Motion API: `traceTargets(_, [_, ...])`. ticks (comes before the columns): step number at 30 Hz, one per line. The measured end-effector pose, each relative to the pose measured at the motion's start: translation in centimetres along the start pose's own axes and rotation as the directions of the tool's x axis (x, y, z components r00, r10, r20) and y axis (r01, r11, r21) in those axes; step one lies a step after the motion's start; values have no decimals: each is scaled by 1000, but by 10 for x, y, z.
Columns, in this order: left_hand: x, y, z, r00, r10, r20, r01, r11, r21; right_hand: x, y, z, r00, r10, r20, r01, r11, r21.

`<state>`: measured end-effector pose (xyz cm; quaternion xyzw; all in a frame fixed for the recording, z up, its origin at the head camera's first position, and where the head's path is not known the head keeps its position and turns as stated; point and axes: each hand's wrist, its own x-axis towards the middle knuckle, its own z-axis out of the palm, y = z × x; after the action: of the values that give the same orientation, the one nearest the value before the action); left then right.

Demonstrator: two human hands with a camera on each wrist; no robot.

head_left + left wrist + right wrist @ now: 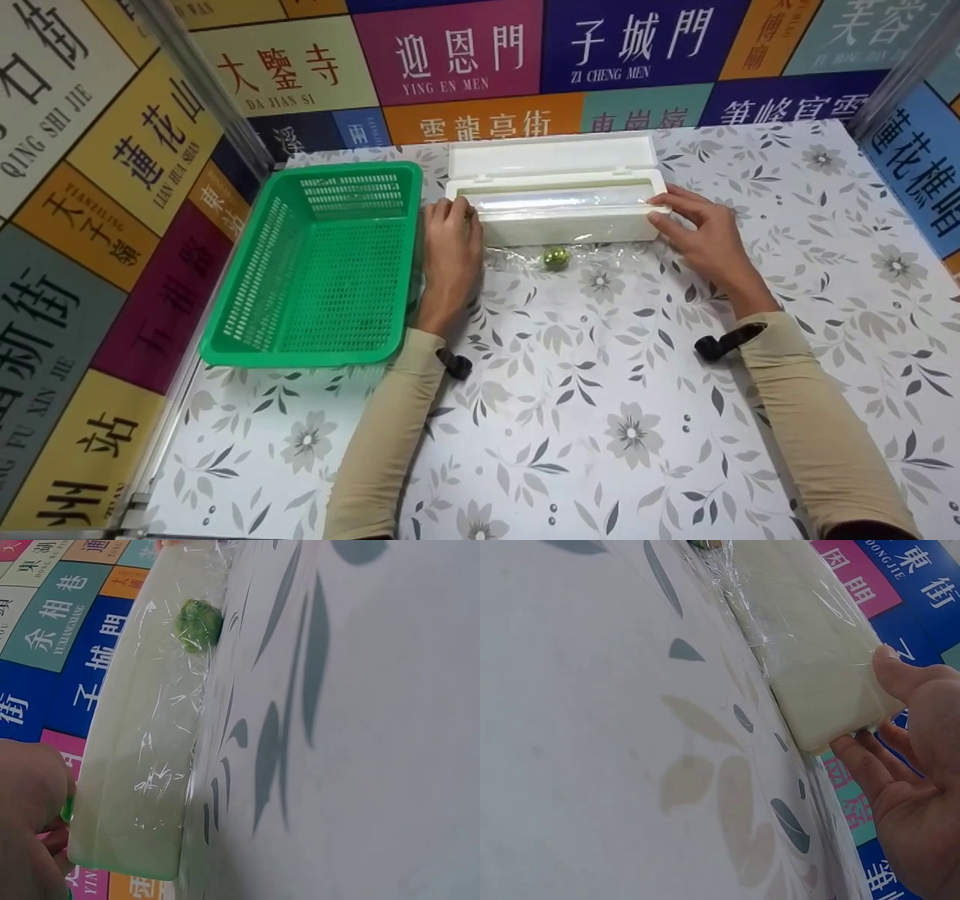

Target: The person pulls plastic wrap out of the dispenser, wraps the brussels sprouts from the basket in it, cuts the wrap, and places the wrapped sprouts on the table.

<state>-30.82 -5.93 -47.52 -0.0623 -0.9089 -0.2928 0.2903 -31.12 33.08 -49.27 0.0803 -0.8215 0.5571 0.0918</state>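
Note:
A white cling film dispenser [570, 227] stands at the back of the table with its lid [551, 156] raised. Clear film [514, 259] hangs down its front onto the tabletop. A small round green thing [556, 259], leafy-looking in the left wrist view, lies on or under that film; I cannot tell which. At the dispenser's left end, my left hand [454, 251] has its fingers curled at the top edge, with a small green part [67, 808] showing beside them. My right hand [705, 236] holds the right end between thumb and fingers; both sides show in the right wrist view.
Left of my left hand sits a green plastic basket [409, 300] with perforated walls, close to my forearm. A flower-patterned cloth covers the table [555, 420]. Panels with coloured signs [457, 52] rise behind and along the left and right sides.

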Motion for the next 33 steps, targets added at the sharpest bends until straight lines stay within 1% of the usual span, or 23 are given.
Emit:
traceTargets(9, [1,3,-1,999,-37,3,37,999,34,1,1,-2,1000,-14,-2,14,999,-33])
traceTargets(16, [1,4,-1,999,-36,-27,38,998,56,0,0,-1,1000,-24,-5,24,1000,-11])
traceTargets(20, [1,4,-2,999,-51,-19,52,997,61,0,0,-1,1000,-11,-7,11,1000,-10])
traceTargets(27, [2,0,-4,997,-72,-28,73,997,23,0,-1,0,1000,-5,-10,5,1000,-5])
traceTargets(30, [2,0,-3,997,-72,-14,72,997,5,0,-1,0,1000,-16,-13,16,1000,2])
traceTargets(33, [1,1,-2,997,-70,-10,70,997,10,1,-1,0,1000,-15,-9,15,1000,-2])
